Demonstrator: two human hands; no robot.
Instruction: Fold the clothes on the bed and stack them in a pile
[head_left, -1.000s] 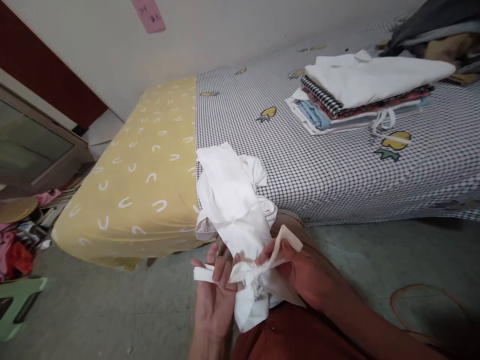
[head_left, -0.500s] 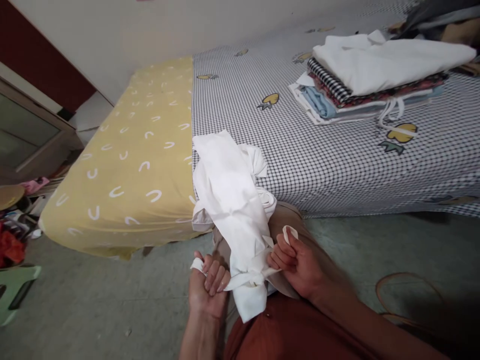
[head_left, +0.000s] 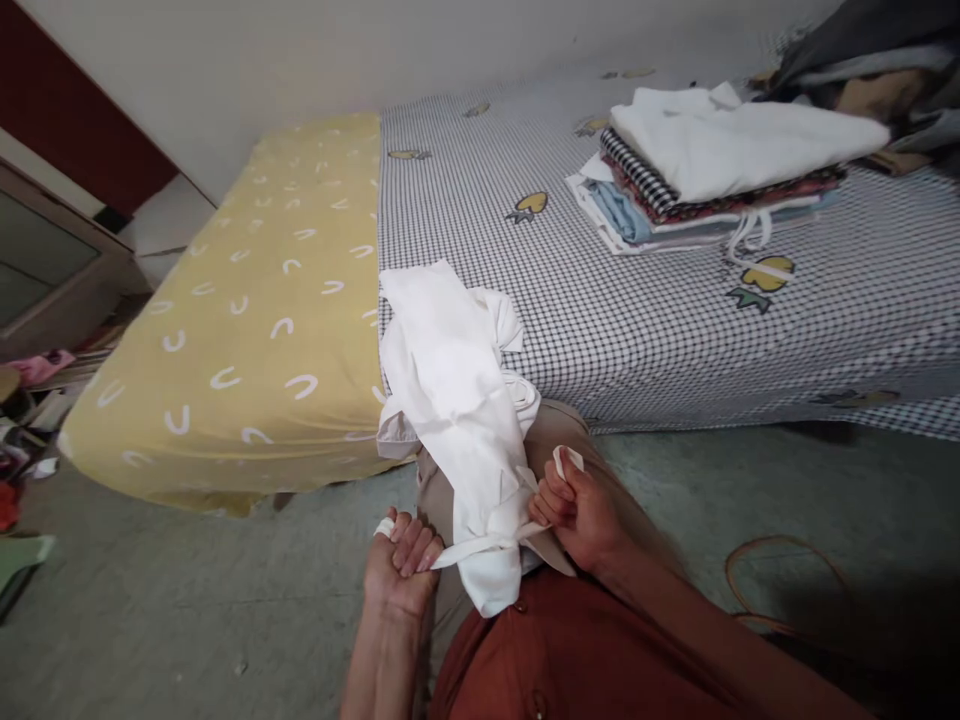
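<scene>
A folded white garment [head_left: 457, 390] lies lengthwise from the bed's edge down over my lap, its near end against my red-brown top. A white cloth tie [head_left: 476, 547] wraps across that near end and gathers the fabric. My left hand [head_left: 405, 555] is closed in a fist around one end of the tie, left of the garment. On the other side my right hand [head_left: 568, 508] grips the other end, with a bit of white cloth sticking out above its fingers. Rolled white fabric [head_left: 523, 398] shows at the garment's right edge.
The bed has a black-and-white checked sheet [head_left: 465, 200] and a yellow patterned cover [head_left: 255, 270]. Folded clothes [head_left: 735, 150] are stacked on it, with dark clothes [head_left: 862, 50] behind. A green stool [head_left: 22, 560] and clutter stand at left; a cord loop [head_left: 787, 545] lies right.
The tie now lies straighter and tauter across the garment's near end, which is more tightly gathered. Both hands keep their grip on it. The view has shifted slightly.
</scene>
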